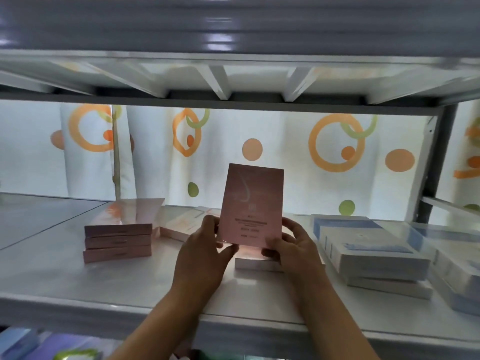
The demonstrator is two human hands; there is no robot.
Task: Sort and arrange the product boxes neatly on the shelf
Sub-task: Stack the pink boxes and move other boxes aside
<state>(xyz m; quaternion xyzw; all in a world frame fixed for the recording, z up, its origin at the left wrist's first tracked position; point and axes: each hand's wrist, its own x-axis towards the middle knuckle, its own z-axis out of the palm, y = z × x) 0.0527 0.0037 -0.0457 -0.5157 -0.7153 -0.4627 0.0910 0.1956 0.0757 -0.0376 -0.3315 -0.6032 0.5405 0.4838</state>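
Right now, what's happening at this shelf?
A person holds a pink box upright over the shelf, left hand and right hand gripping its lower corners. Three more pink boxes sit in a pink stack to the left; blue-and-white boxes are piled on the right.

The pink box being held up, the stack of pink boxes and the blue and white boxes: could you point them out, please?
pink box (250, 206): head view, front face.
stack of pink boxes (118, 242): head view, near side.
blue and white boxes (368, 249): head view, top box.
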